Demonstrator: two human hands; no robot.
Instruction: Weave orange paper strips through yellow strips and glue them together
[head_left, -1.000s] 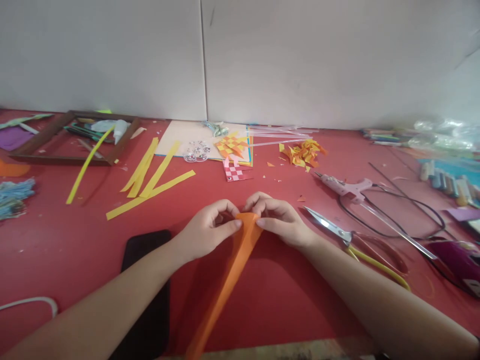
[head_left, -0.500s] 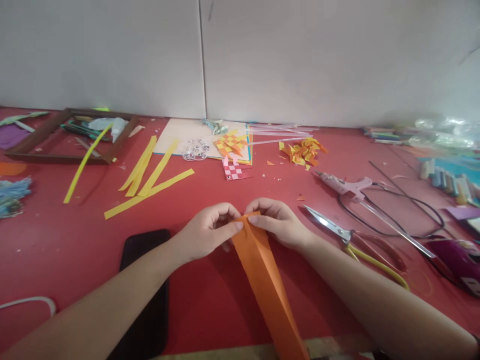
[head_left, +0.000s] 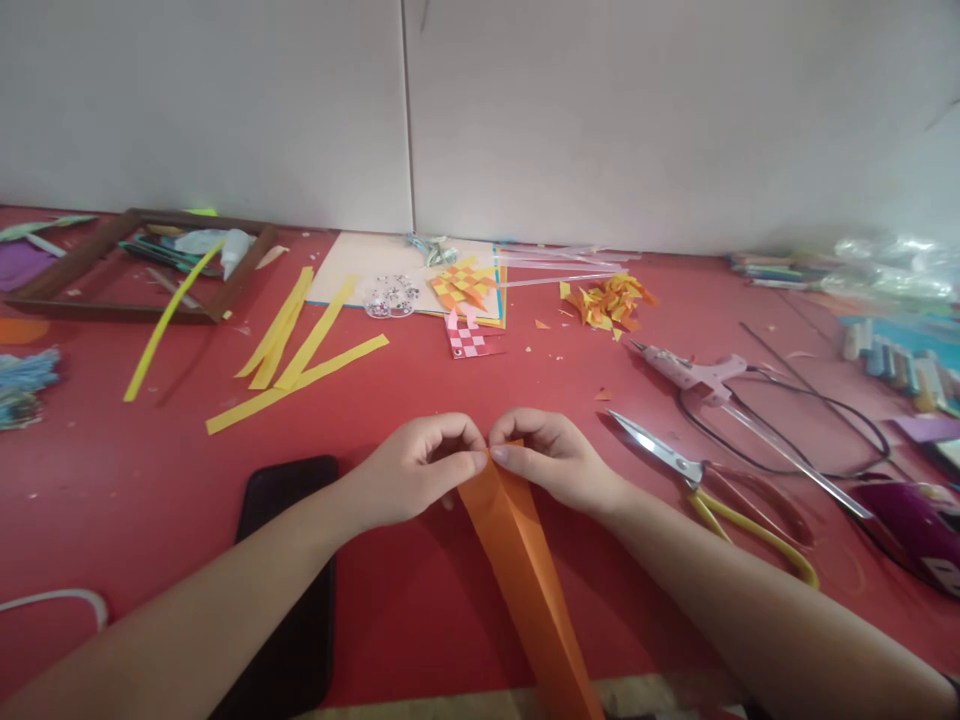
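A long strip of orange paper [head_left: 517, 560] with a lengthwise crease runs from my fingertips down past the table's front edge. My left hand [head_left: 420, 465] pinches its far end at the left corner between thumb and fingers. Close beside it, thumb tips nearly touching, my right hand [head_left: 559, 460] pinches the same end on the right. Beneath my left forearm lies a black phone [head_left: 289, 620]. Scissors [head_left: 697, 475] with red and yellow handles rest to the right of my right hand.
Yellow paper strips [head_left: 296, 390] lie left of centre, near a brown wooden frame [head_left: 105, 310]. Woven paper fish [head_left: 466, 335] and orange-yellow scraps [head_left: 611, 300] sit at the back. A pink glue gun [head_left: 694, 372] with a black cord lies at right.
Both hands have shifted slightly toward me with the orange paper, and the thumbs have drawn closer together at its end. Both still pinch the paper.
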